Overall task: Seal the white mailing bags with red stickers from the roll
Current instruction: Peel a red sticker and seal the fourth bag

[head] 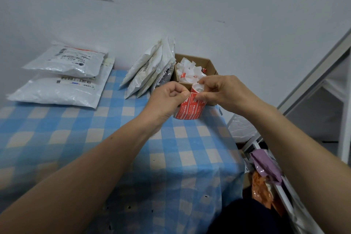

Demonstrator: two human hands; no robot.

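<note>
- Both hands are up at the roll [191, 109], which stands on end on the tabletop [95, 129] just in front of the box [208, 62].
- The roll's long axis is upright, its top tipped a little away from me toward the box.
- My right hand [218, 89] grips the roll's top rim, fingers curled over the open core and thumb on the front face.
- My left hand [169, 95] is curled, thumb and forefinger pinching at the roll's upper left edge. That looks like the corner of a sticker [188, 99], though the lifted edge itself is too small to see.
- So the peel runs leftward, away from the right hand that steadies the roll.
- The bags [150, 70] lean against the wall just left of the box, nearer my left hand.
- A stack [62, 81] of more bags lies flat at the far left, well apart.
- White scraps [187, 71] fill the box.
- Next, I reckon: pull the sticker free to the left, then carry it to a bag.
</note>
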